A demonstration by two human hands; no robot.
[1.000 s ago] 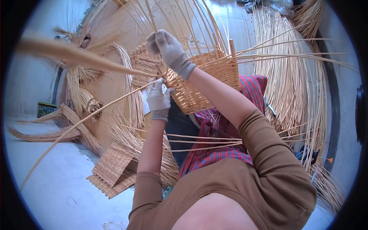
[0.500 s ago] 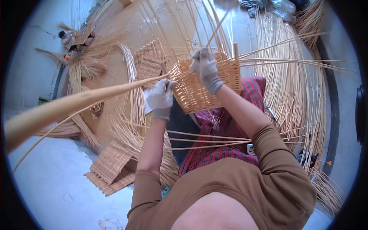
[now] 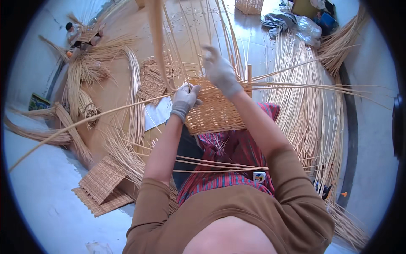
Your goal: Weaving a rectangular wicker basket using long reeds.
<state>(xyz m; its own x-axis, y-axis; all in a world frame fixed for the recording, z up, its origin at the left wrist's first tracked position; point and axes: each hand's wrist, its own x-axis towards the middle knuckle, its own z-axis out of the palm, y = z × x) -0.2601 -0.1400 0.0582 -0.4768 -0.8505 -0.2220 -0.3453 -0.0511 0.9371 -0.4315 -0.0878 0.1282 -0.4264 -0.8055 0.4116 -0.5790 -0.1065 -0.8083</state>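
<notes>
This is a basket-weaving workshop, its floor strewn with cane around a half-woven basket from which long unwoven ends fan out. To the right of that basket lies a broad spread of pale canes, while tied and loose bundles lie to its left and flat woven panels to its lower left. Beyond it stands a second woven basket, and far to its left another person has a woven piece close by.
</notes>
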